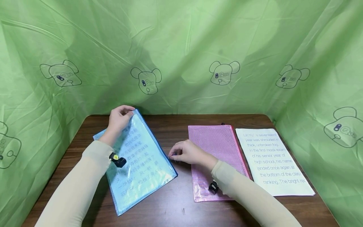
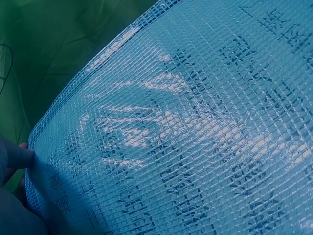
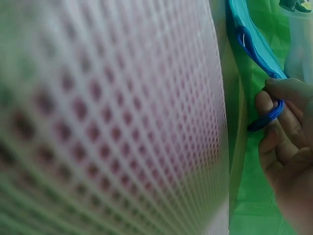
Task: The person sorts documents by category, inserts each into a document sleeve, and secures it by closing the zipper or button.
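A blue mesh zip pouch (image 1: pixel 139 170) with a printed sheet inside lies tilted at the left of the table, its upper corner raised. My left hand (image 1: pixel 119 119) pinches that upper corner between thumb and fingers; the fingertips (image 2: pixel 18 155) show at the pouch's edge in the left wrist view. Beside the pouch's right edge, partway down the blue zip, my right hand (image 1: pixel 184 153) pinches the zip's pull. In the right wrist view the blue cord pull (image 3: pixel 271 116) runs between thumb and fingers.
A pink mesh zip pouch (image 1: pixel 210 138) lies under my right forearm. To its right is a stack of white printed sheets (image 1: pixel 269 160). The brown wooden table (image 1: pixel 158 205) is bordered by green cloth (image 1: pixel 181 41) at the back and sides.
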`<state>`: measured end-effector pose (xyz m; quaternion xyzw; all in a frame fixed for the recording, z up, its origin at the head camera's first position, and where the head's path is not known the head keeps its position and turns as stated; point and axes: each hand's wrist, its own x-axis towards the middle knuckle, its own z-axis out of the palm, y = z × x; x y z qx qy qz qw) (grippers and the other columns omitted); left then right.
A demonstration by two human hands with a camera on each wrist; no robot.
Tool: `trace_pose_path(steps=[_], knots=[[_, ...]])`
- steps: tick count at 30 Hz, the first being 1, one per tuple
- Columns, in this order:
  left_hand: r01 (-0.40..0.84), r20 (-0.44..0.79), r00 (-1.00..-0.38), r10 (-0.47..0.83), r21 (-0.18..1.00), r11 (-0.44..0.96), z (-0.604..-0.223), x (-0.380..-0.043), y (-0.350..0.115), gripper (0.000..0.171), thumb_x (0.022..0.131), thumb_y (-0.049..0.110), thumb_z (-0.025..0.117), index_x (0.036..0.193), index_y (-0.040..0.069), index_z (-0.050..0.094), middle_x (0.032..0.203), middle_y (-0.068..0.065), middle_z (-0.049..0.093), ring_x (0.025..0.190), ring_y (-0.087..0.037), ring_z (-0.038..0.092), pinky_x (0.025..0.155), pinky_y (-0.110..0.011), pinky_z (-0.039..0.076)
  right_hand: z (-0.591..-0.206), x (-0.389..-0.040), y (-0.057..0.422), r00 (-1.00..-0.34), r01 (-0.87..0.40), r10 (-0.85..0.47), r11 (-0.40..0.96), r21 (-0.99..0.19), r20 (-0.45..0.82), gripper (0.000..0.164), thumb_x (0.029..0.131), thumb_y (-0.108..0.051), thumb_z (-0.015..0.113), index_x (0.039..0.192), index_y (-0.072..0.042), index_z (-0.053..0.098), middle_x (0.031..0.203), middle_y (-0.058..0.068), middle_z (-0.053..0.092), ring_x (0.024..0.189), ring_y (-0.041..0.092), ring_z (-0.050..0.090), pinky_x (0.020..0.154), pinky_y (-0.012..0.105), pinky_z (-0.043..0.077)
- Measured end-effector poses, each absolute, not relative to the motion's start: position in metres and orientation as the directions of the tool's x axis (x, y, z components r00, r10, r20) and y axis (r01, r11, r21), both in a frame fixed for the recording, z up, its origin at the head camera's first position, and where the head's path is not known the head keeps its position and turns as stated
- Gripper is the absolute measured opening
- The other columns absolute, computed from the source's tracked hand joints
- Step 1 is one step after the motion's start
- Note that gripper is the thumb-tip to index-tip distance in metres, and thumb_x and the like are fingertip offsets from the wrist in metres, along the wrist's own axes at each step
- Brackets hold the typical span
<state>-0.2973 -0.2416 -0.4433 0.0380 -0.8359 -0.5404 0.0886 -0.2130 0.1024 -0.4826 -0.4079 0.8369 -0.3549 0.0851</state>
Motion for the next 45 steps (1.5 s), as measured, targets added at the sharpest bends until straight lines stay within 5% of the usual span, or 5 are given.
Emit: trace_pose_path(steps=[11,22,36,45], knots=[[-0.003,0.088,-0.968,-0.235,0.932,0.362,-0.438,-0.296,-0.26,0.025,0.11,0.018,0.066,0.13,0.005,0.076,0.109,0.001,0.063,0.095,-0.014,0.054,0.076,-0.027,0.047,-0.479,-0.207,0.11,-0.67,-0.603,-0.733,0.447,-0.661,0.115,0.006,0.098,-0.014,0.083,0.103,-0.017,0.084,0.099,-0.008,0.078,0.081,-0.002,0.065,0.077,0.023,0.059],[-0.019,0.102,-0.944,-0.313,0.932,0.362,-0.438,-0.296,-0.286,0.025,0.109,0.015,0.066,0.129,0.003,0.075,0.105,0.004,0.063,0.093,-0.011,0.055,0.073,-0.022,0.047,-0.471,-0.2,0.122,-0.582,-0.664,-0.803,0.376,-0.647,0.131,0.009,0.098,-0.011,0.081,0.107,-0.013,0.083,0.1,-0.002,0.078,0.084,-0.002,0.065,0.078,0.022,0.059],[0.003,0.126,-0.95,-0.287,0.918,0.395,-0.431,-0.294,-0.281,0.023,0.109,0.016,0.066,0.127,0.005,0.077,0.104,0.008,0.065,0.095,-0.012,0.057,0.076,-0.023,0.048,-0.467,-0.199,0.12,-0.539,-0.629,-0.841,0.366,-0.686,0.046,0.01,0.1,-0.01,0.08,0.109,-0.012,0.083,0.104,-0.003,0.079,0.086,-0.001,0.067,0.08,0.021,0.059],[0.048,0.157,-0.97,-0.184,0.871,0.489,-0.432,-0.299,-0.277,0.025,0.109,0.017,0.063,0.129,0.006,0.075,0.107,-0.003,0.065,0.092,-0.016,0.056,0.072,-0.025,0.047,-0.47,-0.193,0.122,-0.517,-0.61,-0.855,0.386,-0.692,-0.021,0.024,0.102,-0.012,0.077,0.127,-0.008,0.078,0.116,0.004,0.078,0.093,0.0,0.07,0.085,0.024,0.06]])
